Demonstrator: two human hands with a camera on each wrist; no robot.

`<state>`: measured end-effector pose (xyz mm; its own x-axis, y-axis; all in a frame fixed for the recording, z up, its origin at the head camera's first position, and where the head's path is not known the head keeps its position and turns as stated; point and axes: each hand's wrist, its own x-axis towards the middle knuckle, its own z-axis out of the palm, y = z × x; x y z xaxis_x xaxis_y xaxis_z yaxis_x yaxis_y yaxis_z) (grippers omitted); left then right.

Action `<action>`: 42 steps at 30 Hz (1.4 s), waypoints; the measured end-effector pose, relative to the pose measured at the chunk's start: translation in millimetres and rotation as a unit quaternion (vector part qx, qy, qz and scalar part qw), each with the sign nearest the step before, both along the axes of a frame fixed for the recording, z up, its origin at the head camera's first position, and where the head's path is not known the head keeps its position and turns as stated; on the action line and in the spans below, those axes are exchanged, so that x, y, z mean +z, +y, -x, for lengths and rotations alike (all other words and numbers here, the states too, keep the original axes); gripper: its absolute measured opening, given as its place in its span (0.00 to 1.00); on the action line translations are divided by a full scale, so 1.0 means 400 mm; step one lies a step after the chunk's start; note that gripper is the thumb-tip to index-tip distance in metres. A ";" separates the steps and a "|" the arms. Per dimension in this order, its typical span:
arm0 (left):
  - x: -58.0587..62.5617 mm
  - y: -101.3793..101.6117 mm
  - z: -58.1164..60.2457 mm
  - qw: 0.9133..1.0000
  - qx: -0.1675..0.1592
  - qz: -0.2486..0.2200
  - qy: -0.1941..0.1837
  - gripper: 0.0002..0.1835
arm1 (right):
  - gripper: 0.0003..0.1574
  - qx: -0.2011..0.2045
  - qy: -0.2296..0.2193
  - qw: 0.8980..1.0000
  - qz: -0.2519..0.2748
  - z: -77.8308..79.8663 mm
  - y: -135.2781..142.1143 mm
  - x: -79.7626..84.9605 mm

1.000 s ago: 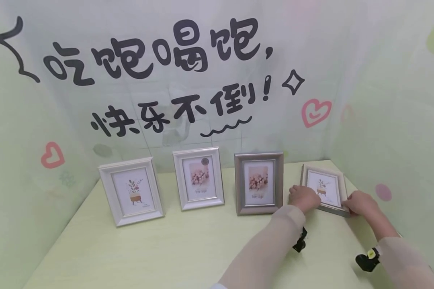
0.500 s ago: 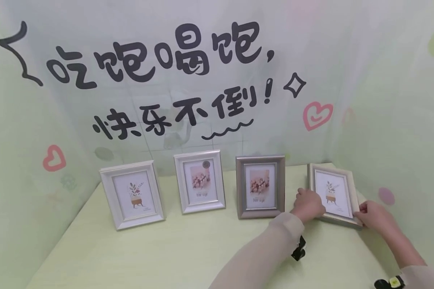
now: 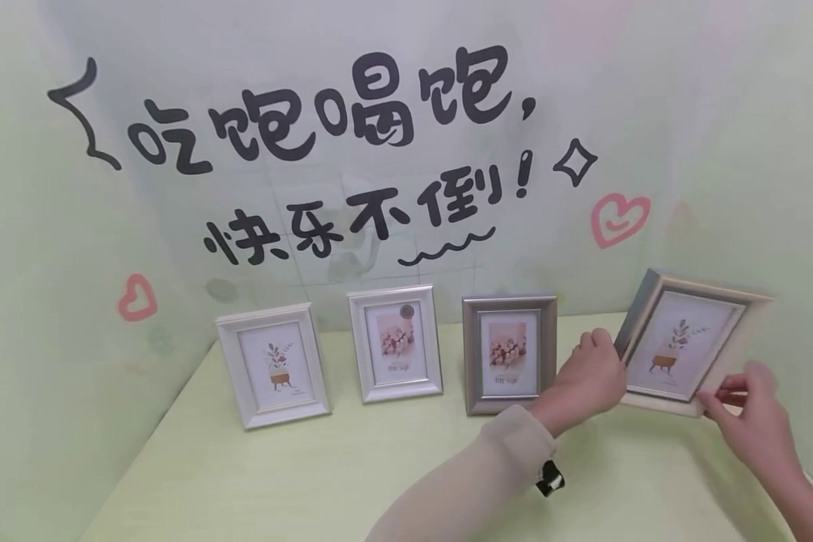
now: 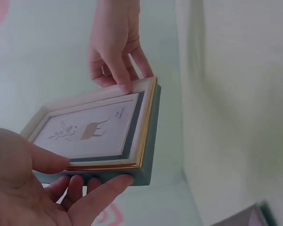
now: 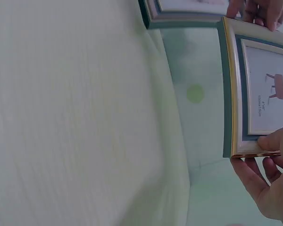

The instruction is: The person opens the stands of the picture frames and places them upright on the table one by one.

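Observation:
Both hands hold a cream photo frame (image 3: pixel 725 342) with gold edging and a potted-plant print, raised over the right part of the table and tilted. On its left side my left hand (image 3: pixel 586 380) grips the edge, thumb on the front and fingers at the side and back, as the left wrist view shows. The lower right corner is pinched by my right hand (image 3: pixel 752 421), with the thumb on the front (image 5: pixel 271 141) and the fingers behind. Close by the left hand stands a brown-grey photo frame (image 3: pixel 545 354) with a flower print.
Two white photo frames, one with a plant print (image 3: pixel 230 369) and one with a flower print (image 3: pixel 355 350), stand upright on the left of the pale green table (image 3: pixel 278 482). A printed curtain wall (image 3: pixel 406 30) with black lettering closes off the back.
The cream frame was lying leaned back on the table; both hands have lifted it up and tilted it. The camera view has shifted slightly left. The other frames stay put.

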<state>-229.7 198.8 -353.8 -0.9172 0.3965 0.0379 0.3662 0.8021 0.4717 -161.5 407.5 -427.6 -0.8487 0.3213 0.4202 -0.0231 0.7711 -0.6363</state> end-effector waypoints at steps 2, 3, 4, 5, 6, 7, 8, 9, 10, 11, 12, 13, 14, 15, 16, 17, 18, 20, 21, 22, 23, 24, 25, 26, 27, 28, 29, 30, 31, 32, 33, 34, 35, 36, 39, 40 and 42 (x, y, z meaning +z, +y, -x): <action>0.028 -0.042 -0.010 0.999 -0.023 0.007 0.037 0.13 | 0.20 -0.001 0.024 1.000 0.019 -0.009 -0.034 0.017; 0.040 -0.065 -0.015 0.998 -0.031 0.006 0.052 0.14 | 0.19 0.001 0.038 0.999 0.034 -0.010 -0.054 0.026; 0.050 -0.089 -0.018 0.997 -0.037 0.005 0.069 0.14 | 0.16 0.004 0.054 0.997 0.052 -0.011 -0.074 0.035; 0.058 -0.113 -0.022 0.996 -0.042 -0.008 0.078 0.14 | 0.14 0.008 0.072 0.995 0.071 -0.010 -0.097 0.043; 0.063 -0.139 -0.023 0.995 -0.050 -0.020 0.089 0.13 | 0.13 0.010 0.090 0.992 0.090 -0.009 -0.119 0.050; 0.068 -0.165 -0.024 0.993 -0.055 -0.032 0.100 0.12 | 0.14 0.017 0.105 0.988 0.108 -0.008 -0.142 0.057; 0.070 -0.192 -0.022 0.991 -0.060 -0.047 0.108 0.11 | 0.16 0.025 0.121 0.985 0.123 -0.008 -0.166 0.063; 0.071 -0.219 -0.021 0.989 -0.063 -0.063 0.115 0.10 | 0.18 0.036 0.135 0.981 0.134 -0.008 -0.190 0.068; 0.072 -0.246 -0.018 0.987 -0.064 -0.078 0.124 0.09 | 0.19 0.046 0.148 0.978 0.138 -0.008 -0.213 0.074; 0.072 -0.274 -0.015 0.984 -0.068 -0.091 0.138 0.08 | 0.20 0.058 0.161 0.976 0.132 -0.007 -0.235 0.081; 0.073 -0.301 -0.011 0.980 -0.070 -0.097 0.159 0.08 | 0.21 0.075 0.174 0.974 0.128 -0.005 -0.257 0.088; 0.074 -0.327 -0.008 0.977 -0.065 -0.103 0.176 0.07 | 0.24 0.097 0.186 0.971 0.118 -0.002 -0.278 0.093; 0.076 -0.353 -0.007 0.973 -0.060 -0.113 0.190 0.07 | 0.27 0.119 0.196 0.967 0.108 0.003 -0.300 0.098; 0.077 -0.379 -0.006 0.969 -0.055 -0.116 0.209 0.07 | 0.29 0.140 0.204 0.964 0.099 0.007 -0.322 0.101; 0.077 -0.404 -0.004 0.965 -0.048 -0.119 0.231 0.07 | 0.30 0.161 0.208 0.961 0.090 0.012 -0.343 0.104; 0.075 -0.430 -0.002 0.959 -0.040 -0.118 0.253 0.07 | 0.31 0.180 0.207 0.958 0.082 0.017 -0.366 0.104; 0.072 -0.455 -0.002 0.955 -0.032 -0.121 0.269 0.08 | 0.31 0.198 0.201 0.956 0.084 0.020 -0.388 0.102; 0.061 -0.504 -0.003 0.948 -0.020 -0.125 0.291 0.08 | 0.31 0.222 0.184 0.954 0.084 0.023 -0.430 0.095; 0.053 -0.526 -0.002 0.946 -0.016 -0.127 0.298 0.08 | 0.31 0.229 0.175 0.954 0.085 0.023 -0.448 0.092; 0.045 -0.546 -0.002 0.945 -0.014 -0.135 0.297 0.08 | 0.31 0.236 0.166 0.954 0.083 0.024 -0.464 0.088; 0.037 -0.565 -0.002 0.946 -0.013 -0.145 0.291 0.08 | 0.31 0.243 0.156 0.954 0.079 0.023 -0.479 0.084; 0.028 -0.582 -0.003 0.947 -0.012 -0.156 0.281 0.08 | 0.32 0.252 0.147 0.953 0.077 0.023 -0.491 0.079; 0.020 -0.597 -0.002 0.948 -0.011 -0.167 0.269 0.08 | 0.32 0.260 0.140 0.953 0.071 0.024 -0.503 0.075; 0.011 -0.611 0.001 0.950 -0.009 -0.181 0.255 0.08 | 0.32 0.268 0.131 0.952 0.067 0.025 -0.513 0.071; 0.002 -0.625 0.003 0.952 -0.006 -0.192 0.240 0.08 | 0.32 0.277 0.125 0.951 0.062 0.027 -0.523 0.067; -0.007 -0.637 0.005 0.953 -0.002 -0.204 0.223 0.08 | 0.32 0.287 0.119 0.949 0.056 0.028 -0.531 0.063; -0.016 -0.649 0.008 0.955 0.001 -0.211 0.208 0.08 | 0.31 0.297 0.114 0.947 0.052 0.030 -0.539 0.058; -0.026 -0.661 0.010 0.957 0.004 -0.218 0.192 0.08 | 0.28 0.308 0.110 0.944 0.051 0.032 -0.546 0.054; -0.036 -0.671 0.012 0.958 0.006 -0.222 0.180 0.08 | 0.26 0.318 0.108 0.941 0.049 0.034 -0.552 0.049; -0.046 -0.681 0.014 0.960 0.008 -0.225 0.168 0.08 | 0.25 0.329 0.105 0.937 0.046 0.035 -0.558 0.045; -0.055 -0.691 0.015 0.961 0.008 -0.227 0.158 0.07 | 0.24 0.341 0.104 0.933 0.042 0.036 -0.563 0.041; -0.066 -0.701 0.017 0.962 0.008 -0.228 0.150 0.07 | 0.24 0.357 0.103 0.928 0.039 0.037 -0.567 0.036; -0.076 -0.711 0.019 0.963 0.006 -0.229 0.142 0.07 | 0.25 0.373 0.099 0.922 0.037 0.038 -0.571 0.033; -0.086 -0.720 0.021 0.964 0.003 -0.231 0.132 0.08 | 0.24 0.393 0.092 0.914 0.035 0.038 -0.573 0.029; -0.118 -0.746 0.031 0.967 -0.015 -0.233 0.102 0.08 | 0.17 0.478 0.057 0.876 0.041 0.038 -0.573 0.020; -0.129 -0.756 0.034 0.968 -0.024 -0.232 0.093 0.08 | 0.13 0.513 0.037 0.856 0.054 0.040 -0.570 0.017; -0.148 -0.773 0.039 0.970 -0.043 -0.227 0.073 0.08 | 0.06 0.573 -0.005 0.815 0.086 0.048 -0.565 0.011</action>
